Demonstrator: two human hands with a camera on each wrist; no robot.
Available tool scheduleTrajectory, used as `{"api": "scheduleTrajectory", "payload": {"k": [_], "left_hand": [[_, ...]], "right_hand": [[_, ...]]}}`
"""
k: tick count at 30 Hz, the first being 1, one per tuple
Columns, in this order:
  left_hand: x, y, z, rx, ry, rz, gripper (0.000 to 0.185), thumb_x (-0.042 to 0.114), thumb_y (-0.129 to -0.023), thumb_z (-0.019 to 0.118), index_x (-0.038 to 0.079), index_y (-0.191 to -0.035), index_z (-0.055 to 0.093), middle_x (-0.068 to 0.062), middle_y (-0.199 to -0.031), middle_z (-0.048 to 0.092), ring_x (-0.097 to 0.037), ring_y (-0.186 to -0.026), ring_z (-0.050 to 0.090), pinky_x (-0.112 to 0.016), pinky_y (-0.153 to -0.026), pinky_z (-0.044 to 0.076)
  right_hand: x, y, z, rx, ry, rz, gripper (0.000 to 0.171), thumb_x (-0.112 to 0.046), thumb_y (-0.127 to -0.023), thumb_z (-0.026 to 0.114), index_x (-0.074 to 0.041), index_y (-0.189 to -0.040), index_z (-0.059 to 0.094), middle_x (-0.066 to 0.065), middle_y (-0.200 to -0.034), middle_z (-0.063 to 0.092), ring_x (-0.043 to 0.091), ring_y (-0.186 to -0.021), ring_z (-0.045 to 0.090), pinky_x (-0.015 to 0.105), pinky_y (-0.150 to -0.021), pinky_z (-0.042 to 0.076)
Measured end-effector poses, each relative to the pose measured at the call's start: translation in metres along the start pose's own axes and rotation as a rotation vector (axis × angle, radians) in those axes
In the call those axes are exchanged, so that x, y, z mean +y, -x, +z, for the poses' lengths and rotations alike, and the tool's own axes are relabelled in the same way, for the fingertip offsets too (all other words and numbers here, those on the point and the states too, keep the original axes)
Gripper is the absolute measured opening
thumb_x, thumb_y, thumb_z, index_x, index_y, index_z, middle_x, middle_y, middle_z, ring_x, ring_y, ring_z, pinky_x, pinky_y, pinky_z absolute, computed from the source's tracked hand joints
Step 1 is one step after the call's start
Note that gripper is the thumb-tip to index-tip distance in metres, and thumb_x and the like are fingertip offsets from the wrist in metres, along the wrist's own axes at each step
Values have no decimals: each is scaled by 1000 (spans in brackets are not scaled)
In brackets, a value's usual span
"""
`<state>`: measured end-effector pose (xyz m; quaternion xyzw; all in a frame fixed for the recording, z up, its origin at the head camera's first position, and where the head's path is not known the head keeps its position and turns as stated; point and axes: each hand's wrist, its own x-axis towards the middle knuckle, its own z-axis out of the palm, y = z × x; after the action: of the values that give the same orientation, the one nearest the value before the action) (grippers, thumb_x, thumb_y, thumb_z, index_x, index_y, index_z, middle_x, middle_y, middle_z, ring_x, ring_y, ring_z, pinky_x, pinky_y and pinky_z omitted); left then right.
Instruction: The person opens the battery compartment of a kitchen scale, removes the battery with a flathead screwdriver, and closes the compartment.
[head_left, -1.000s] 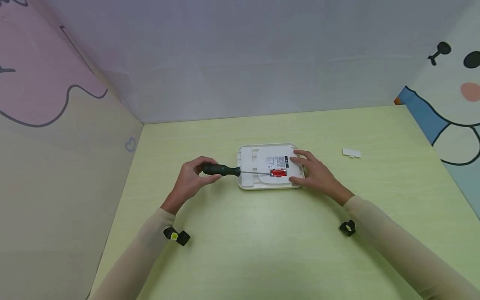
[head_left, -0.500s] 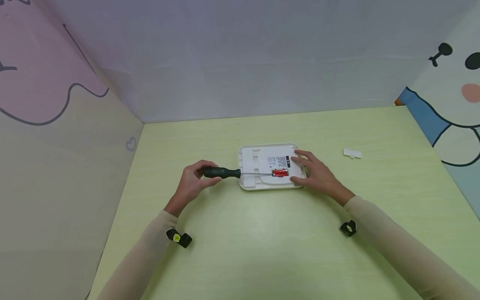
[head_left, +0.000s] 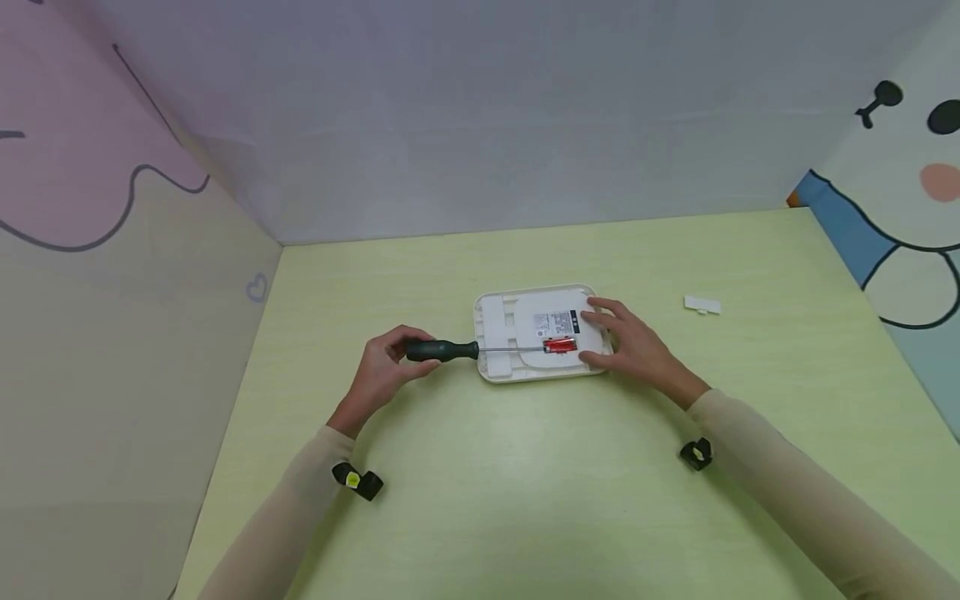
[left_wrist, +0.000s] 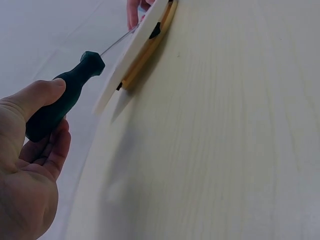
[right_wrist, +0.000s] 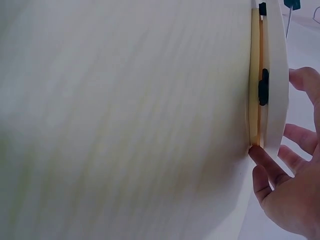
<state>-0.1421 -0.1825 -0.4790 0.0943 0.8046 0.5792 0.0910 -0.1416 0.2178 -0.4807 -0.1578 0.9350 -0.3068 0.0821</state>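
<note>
My left hand (head_left: 381,371) grips the dark green handle of a screwdriver (head_left: 442,351), its thumb on one side and curled fingers on the other. The thin metal shaft runs right, over a white flat device (head_left: 491,321), and its tip reaches the left end of a red battery (head_left: 559,345) set in the device's back. A printed label lies just behind the battery. My right hand (head_left: 637,350) holds the device's right end with thumb and spread fingers. In the right wrist view, fingertips (right_wrist: 260,152) touch its edge low down. Yellow and black parts show beneath the white body in both wrist views.
A small white cover (head_left: 702,305) with a tab lies on the pale green table (head_left: 525,483), right of the device. Walls with cartoon drawings stand at left and right, and a plain wall (head_left: 480,125) rises behind. Black camera mounts sit on both sleeves.
My left hand and the screwdriver handle have dropped slightly toward the near side, so the shaft lies more level. My right hand stays at the device's end. The view has shifted a little.
</note>
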Motion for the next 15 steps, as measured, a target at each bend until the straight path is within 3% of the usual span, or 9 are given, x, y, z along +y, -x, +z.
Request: {"api": "scheduleTrajectory", "payload": {"k": [6,15], "left_hand": [[-5,2,1,-6,18,-10,32,6,-80,80,2,-109,67,-15,-107,64,-14,-94,61,-15,-91,47],[-11,7,4,5,36,29,32,12,-78,83,6,-106,67,-12,-107,65,-17,-94,61,-16,-91,48]], "right_hand": [[0,0,0,13,4,-6,71,-36,-83,75,-2,-141,51,12,-155,32,38,-142,31,61,-107,35],[-1,0,1,4,-23,11,73,-36,-84,76,-2,-142,49,12,-156,31,38,-143,30,60,-108,34]]}}
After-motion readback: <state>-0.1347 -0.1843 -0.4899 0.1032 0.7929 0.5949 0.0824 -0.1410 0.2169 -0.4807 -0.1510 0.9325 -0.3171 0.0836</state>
